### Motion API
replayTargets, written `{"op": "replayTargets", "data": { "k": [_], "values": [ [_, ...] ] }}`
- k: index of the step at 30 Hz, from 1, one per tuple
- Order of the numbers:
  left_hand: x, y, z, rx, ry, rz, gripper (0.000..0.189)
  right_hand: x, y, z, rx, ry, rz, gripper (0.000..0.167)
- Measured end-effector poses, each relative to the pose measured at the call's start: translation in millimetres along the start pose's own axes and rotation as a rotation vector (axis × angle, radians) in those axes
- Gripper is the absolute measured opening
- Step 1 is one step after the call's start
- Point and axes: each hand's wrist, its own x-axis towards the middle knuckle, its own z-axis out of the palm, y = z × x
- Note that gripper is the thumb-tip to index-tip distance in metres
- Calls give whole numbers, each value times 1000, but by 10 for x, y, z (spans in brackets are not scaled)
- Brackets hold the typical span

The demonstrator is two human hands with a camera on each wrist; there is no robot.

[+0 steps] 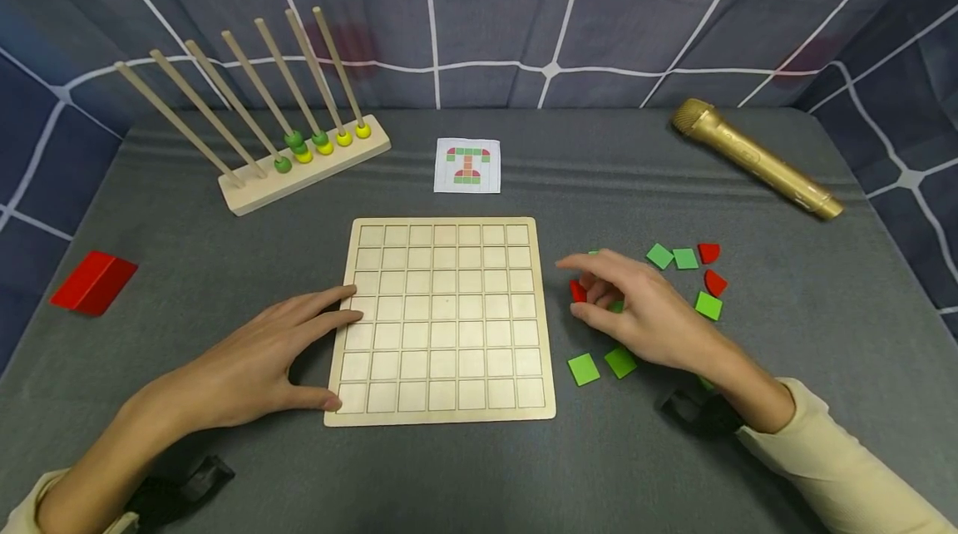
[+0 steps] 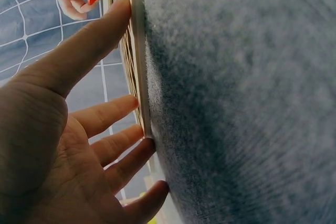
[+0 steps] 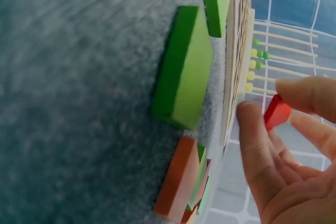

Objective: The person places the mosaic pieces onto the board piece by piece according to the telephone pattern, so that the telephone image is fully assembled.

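Note:
A wooden grid board [image 1: 446,322] lies flat with its squares bare. My left hand [image 1: 250,368] rests along its left side, fingers spread, thumb and fingertips touching the edge. To the right of the board, my right hand [image 1: 651,318] pinches a small red piece [image 3: 277,113] between thumb and fingers, just above the table. In the right wrist view the index finger stretches out beside the piece. Beneath and around this hand lie green square tiles [image 1: 584,369], and some pieces are partly hidden by it. An orange-brown tile [image 3: 177,179] shows in the right wrist view.
Red rounded pieces [image 1: 715,283] and more green tiles [image 1: 684,259] lie right of the hand. Behind the board is a pattern card [image 1: 467,165]. A bead rack [image 1: 307,166] with upright rods stands back left, a red block [image 1: 94,283] far left, a gold microphone [image 1: 758,160] back right.

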Motion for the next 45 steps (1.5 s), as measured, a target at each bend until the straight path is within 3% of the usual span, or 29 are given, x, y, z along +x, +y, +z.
{"op": "replayTargets", "data": {
  "k": [5, 11, 20, 28, 37, 45],
  "values": [
    [0, 3, -1, -4, -5, -3, 92, 33, -16, 1, 53, 52, 16, 28],
    [-4, 3, -6, -10, -6, 3, 91, 76, -72, -20, 90, 24, 81, 37],
    [-1, -1, -1, -10, -3, 6, 91, 165, -132, -23, 103, -9, 17, 45],
    [7, -3, 2, -8, -2, 6, 91, 289, -206, -32, 83, 4, -35, 30],
    [16, -4, -4, -9, -4, -12, 94, 589, -365, 81, 132, 17, -14, 43],
    [31, -18, -16, -2, 7, -7, 91, 918, -465, 282, 112, 9, -8, 28]
  ]
}}
